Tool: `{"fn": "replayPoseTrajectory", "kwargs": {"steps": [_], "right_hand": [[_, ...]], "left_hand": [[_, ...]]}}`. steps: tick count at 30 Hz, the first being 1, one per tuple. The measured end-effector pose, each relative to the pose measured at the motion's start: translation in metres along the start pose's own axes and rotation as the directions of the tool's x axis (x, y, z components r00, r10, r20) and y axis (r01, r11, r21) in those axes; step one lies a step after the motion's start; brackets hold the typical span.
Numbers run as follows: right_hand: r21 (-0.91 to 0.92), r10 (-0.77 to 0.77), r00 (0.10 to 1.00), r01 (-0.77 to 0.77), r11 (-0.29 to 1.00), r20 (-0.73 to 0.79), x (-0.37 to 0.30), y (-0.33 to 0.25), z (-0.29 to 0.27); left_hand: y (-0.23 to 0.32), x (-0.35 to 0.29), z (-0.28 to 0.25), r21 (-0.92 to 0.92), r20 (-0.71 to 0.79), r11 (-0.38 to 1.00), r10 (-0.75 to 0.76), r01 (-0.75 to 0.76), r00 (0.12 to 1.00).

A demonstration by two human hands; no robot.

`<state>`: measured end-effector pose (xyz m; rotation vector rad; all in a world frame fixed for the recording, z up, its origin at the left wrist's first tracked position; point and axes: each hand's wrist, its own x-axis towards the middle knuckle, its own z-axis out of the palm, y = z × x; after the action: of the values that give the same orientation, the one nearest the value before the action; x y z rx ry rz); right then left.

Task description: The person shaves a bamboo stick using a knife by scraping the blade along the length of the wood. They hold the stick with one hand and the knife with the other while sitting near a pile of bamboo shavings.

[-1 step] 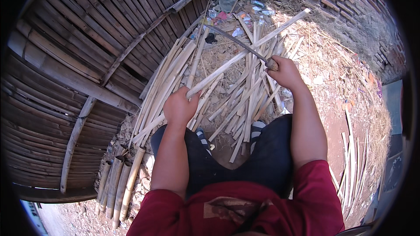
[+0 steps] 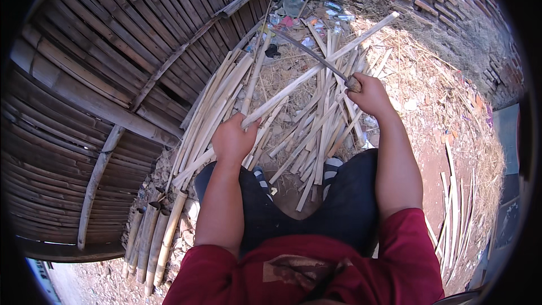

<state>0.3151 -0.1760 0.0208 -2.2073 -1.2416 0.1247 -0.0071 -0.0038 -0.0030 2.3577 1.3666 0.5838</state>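
Note:
My left hand (image 2: 233,138) is closed round a long, pale bamboo strip (image 2: 288,91), which slants from beside my left knee up to the far right. In my right hand (image 2: 370,95) is the wooden handle of a machete (image 2: 316,56). Its long dark blade points to the far left and crosses the bamboo strip, seemingly touching it. Below the strip, a loose heap of split bamboo pieces (image 2: 316,135) lies on the ground between and beyond my feet. Longer split strips (image 2: 217,101) lie side by side to the left of my left hand.
A slatted bamboo wall (image 2: 141,28) rises at the left, a brick wall (image 2: 429,0) at the back. Several uncut bamboo poles (image 2: 149,243) lie near left. Plastic litter (image 2: 305,20) is in the far corner. Thin strips (image 2: 450,209) lie at the right.
The machete blade has shifted slightly along the strip toward the right, its tip a little farther right. My left hand and the bamboo strip have barely moved.

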Motion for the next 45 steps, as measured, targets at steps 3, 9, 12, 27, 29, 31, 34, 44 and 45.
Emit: {"fn": "replayPoseTrajectory", "kwargs": {"steps": [3,9,12,27,29,31,34,44,45], "right_hand": [[-0.127,0.008,0.995,0.005,0.992,0.097,-0.005,-0.026,-0.002],[-0.077,-0.13,0.967,0.151,0.986,0.22,-0.01,-0.045,-0.001],[0.032,0.008,0.997,-0.01,0.999,0.071,0.003,0.0,0.0],[0.012,-0.122,0.953,0.124,0.992,0.276,-0.004,-0.041,-0.003],[0.057,-0.065,0.98,0.055,0.997,0.187,0.001,-0.015,-0.004],[0.116,0.011,0.997,-0.021,0.993,0.08,0.002,0.001,-0.007],[0.083,0.034,0.998,-0.039,0.996,0.057,-0.004,0.005,-0.009],[-0.08,-0.168,0.927,0.206,0.975,0.334,-0.008,-0.043,0.005],[-0.072,-0.167,0.931,0.2,0.977,0.324,-0.009,-0.044,0.004]], "left_hand": [[0.005,-0.001,0.004,0.065,0.018,0.998,0.006,-0.007,1.0],[0.008,-0.005,0.005,0.016,0.006,0.998,0.056,-0.056,0.998],[0.005,-0.005,0.003,-0.031,-0.031,0.998,0.056,-0.057,0.998],[0.005,-0.008,-0.002,-0.056,-0.03,0.998,0.01,-0.012,0.999],[0.006,-0.005,0.002,-0.06,-0.032,0.998,-0.006,0.004,0.999],[0.009,-0.003,0.0,-0.05,0.002,0.998,-0.03,0.031,1.0],[0.009,-0.003,-0.001,-0.051,0.018,0.998,-0.031,0.032,0.999],[0.008,-0.007,0.002,-0.072,-0.004,0.997,-0.002,0.002,1.0],[0.007,-0.007,0.002,-0.07,-0.01,0.998,0.006,-0.007,1.0]]}}
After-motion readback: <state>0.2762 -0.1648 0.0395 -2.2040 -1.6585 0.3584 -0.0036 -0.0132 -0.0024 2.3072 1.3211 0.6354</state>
